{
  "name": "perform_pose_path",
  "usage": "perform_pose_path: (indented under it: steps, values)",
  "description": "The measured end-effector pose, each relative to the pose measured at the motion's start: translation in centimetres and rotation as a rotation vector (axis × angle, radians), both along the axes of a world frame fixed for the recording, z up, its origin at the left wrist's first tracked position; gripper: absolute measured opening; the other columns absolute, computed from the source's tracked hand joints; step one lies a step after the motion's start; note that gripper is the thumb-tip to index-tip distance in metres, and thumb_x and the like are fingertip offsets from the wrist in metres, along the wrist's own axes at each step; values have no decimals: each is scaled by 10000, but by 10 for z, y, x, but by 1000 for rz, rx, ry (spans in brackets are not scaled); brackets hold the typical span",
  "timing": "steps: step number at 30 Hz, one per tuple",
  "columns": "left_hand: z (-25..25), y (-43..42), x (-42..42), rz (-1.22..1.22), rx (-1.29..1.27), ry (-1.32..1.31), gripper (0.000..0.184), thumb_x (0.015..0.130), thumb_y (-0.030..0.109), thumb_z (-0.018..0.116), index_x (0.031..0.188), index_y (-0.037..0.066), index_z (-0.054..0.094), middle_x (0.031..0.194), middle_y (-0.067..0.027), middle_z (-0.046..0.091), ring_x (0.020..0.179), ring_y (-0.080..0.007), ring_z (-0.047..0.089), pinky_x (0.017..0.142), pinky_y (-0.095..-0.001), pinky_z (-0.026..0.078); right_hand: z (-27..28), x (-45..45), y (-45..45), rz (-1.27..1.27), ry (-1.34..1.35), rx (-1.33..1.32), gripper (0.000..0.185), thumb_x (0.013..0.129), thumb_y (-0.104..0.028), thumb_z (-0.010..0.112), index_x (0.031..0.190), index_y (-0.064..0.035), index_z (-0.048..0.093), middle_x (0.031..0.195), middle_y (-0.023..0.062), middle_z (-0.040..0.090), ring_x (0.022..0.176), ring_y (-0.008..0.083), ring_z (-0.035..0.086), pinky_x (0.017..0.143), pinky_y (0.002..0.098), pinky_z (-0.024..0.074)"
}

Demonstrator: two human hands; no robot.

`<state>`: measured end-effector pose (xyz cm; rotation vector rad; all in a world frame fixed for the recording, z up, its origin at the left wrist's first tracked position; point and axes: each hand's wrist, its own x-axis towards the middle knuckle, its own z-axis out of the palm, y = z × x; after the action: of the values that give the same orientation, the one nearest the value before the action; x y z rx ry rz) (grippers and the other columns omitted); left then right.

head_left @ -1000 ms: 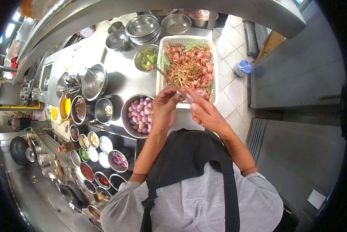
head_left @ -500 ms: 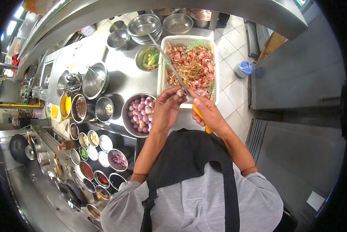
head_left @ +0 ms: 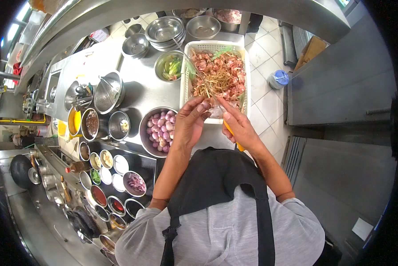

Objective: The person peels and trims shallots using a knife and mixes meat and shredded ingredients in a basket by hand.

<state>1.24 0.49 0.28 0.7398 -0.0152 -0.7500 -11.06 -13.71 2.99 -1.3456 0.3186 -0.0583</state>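
Observation:
My right hand (head_left: 240, 128) grips the orange handle of a long knife (head_left: 194, 66), whose blade points up and left over the white basket. Pinched between the fingers of my left hand (head_left: 191, 122) is a small shallot (head_left: 204, 104), partly hidden by the fingertips. Both hands are at the near edge of the perforated white basket (head_left: 247, 84), which holds reddish-brown peels (head_left: 234, 66) and stringy roots (head_left: 217, 80). Left of my left wrist stands a steel bowl (head_left: 142, 141) of pinkish-purple shallots (head_left: 162, 131).
A bowl of green vegetable pieces (head_left: 172, 68) and stacked steel bowls (head_left: 164, 29) are beyond the shallots. Several small containers, one with sliced onions (head_left: 134, 181), stand at lower left. A strainer (head_left: 108, 94) sits on the left. A blue-lidded bucket (head_left: 279, 78) is on the floor.
The knife swung up from the basket edge and then dipped back, turning in my right hand so its orange handle shows. My left fingers shifted slightly around the shallot.

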Motion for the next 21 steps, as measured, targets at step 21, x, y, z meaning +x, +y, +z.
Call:
perform_pose_path:
  steps: [21]
  values:
    - [5, 0, -4, 32, -26, -79, 204, 915, 38, 709, 1118, 21, 697, 1077, -66, 726, 992, -170, 680, 915, -334, 533, -1, 3, 5, 96, -225, -409, 568, 1040, -233, 515, 1556, -53, 361, 679, -9, 458, 584, 86, 443, 550, 262, 394]
